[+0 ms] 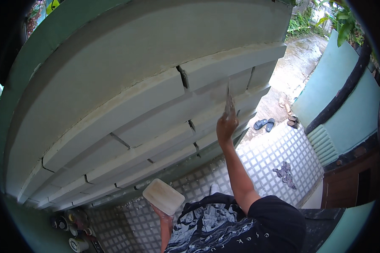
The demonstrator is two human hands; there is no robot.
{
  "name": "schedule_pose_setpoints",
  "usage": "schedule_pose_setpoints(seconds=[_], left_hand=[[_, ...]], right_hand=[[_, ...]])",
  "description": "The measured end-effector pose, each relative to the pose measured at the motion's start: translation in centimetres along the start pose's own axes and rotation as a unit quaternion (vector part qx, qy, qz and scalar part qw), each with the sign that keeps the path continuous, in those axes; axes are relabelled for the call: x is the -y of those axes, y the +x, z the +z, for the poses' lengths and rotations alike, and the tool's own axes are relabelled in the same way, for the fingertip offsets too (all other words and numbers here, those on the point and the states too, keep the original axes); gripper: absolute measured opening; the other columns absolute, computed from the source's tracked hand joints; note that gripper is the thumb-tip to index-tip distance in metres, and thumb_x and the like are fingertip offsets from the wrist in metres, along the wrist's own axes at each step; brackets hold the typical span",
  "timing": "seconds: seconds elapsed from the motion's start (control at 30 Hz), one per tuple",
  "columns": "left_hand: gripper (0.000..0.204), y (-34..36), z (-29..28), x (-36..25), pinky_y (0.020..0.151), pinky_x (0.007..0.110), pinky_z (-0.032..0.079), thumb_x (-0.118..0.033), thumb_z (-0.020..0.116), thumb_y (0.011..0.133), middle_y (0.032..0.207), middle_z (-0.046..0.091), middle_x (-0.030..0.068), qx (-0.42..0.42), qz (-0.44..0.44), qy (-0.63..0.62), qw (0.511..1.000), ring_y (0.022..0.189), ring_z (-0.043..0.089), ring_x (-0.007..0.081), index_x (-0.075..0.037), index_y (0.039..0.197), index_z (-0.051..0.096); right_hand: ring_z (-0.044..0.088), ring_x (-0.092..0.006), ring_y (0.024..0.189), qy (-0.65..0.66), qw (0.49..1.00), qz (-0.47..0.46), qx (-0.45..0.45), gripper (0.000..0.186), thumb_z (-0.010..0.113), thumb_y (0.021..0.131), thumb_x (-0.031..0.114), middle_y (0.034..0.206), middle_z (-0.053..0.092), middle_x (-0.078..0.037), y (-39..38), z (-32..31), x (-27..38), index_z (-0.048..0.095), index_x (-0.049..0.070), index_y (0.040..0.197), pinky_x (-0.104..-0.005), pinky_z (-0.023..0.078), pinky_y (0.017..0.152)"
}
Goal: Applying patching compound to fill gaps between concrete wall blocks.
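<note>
My right hand (227, 125) is raised in front of a pale wall (126, 67), its fingers wrapped round a thin blade-like tool (229, 95) that looks like a putty knife. The blade points up, at or close to a recessed band of the wall; contact is hard to tell. Lower down, my left hand (161, 212) grips a whitish rectangular plastic tub (164, 196) from beneath, by its near left side. The tub's surface is smeared beige. Raised bands run along the wall, broken by dark upright grooves (182, 77).
Grey-and-white checked tiles (257, 168) cover the floor, with a crumpled cloth (286, 175) on them. Blue sandals (264, 124) and brown shoes (293, 122) lie near the doorway side. Several cans and containers (78, 232) stand at lower left. A brown cabinet (352, 183) is at right.
</note>
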State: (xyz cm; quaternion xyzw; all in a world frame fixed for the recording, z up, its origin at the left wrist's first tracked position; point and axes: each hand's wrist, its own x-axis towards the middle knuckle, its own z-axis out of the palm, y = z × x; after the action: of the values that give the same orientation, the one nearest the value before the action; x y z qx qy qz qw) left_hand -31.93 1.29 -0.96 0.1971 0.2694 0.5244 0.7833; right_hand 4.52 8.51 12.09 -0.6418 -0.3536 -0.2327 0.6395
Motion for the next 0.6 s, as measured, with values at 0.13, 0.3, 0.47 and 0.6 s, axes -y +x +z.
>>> schedule_pose_setpoints(seconds=[0.13,0.3,0.47,0.6], left_hand=[[0.061,-0.6,-0.6,0.2,0.089,0.051,0.049,-0.058,0.038,0.089,0.128,0.051,0.0062,0.008,-0.004,0.006,1.0,0.11,0.056,0.0314,-0.018,0.135,0.037],[0.062,-0.9,-1.1,-0.1,0.089,0.051,0.049,-0.058,0.038,0.088,0.128,0.051,0.0063,0.006,-0.002,0.009,1.0,0.11,0.056,0.0315,-0.018,0.136,0.037],[0.062,-1.0,-1.3,-0.3,0.089,0.051,0.049,-0.058,0.038,0.088,0.128,0.051,0.0064,0.011,-0.008,0.009,1.0,0.11,0.056,0.0315,-0.018,0.136,0.037],[0.063,-1.0,-1.5,-0.3,0.089,0.051,0.049,-0.059,0.038,0.088,0.128,0.051,0.0065,0.025,-0.013,0.01,1.0,0.11,0.055,0.0316,-0.018,0.136,0.037]], right_hand=[[0.047,-0.0346,0.121,-0.119,0.972,-0.197,0.056,0.057,0.05,0.068,-0.008,0.126,0.054,-0.015,1.1,0.6,-3.7,0.057,0.008,0.123,-0.042,0.04,0.099],[0.048,-0.0331,0.121,-0.127,0.95,-0.276,0.066,0.06,0.054,0.063,-0.008,0.126,0.055,-0.013,2.6,1.7,-5.8,0.061,0.013,0.119,-0.0436,0.04,0.099],[0.052,-0.0329,0.117,-0.084,0.936,-0.308,0.147,0.058,0.054,0.061,-0.01,0.118,0.06,-0.014,-0.5,0.3,-7.6,0.065,0.014,0.113,-0.0449,0.04,0.099],[0.051,-0.0286,0.118,-0.028,0.925,-0.29,0.245,0.052,0.057,0.067,-0.008,0.121,0.059,-0.009,-0.7,-1.6,-8.9,0.064,0.015,0.114,-0.0447,0.038,0.103]])
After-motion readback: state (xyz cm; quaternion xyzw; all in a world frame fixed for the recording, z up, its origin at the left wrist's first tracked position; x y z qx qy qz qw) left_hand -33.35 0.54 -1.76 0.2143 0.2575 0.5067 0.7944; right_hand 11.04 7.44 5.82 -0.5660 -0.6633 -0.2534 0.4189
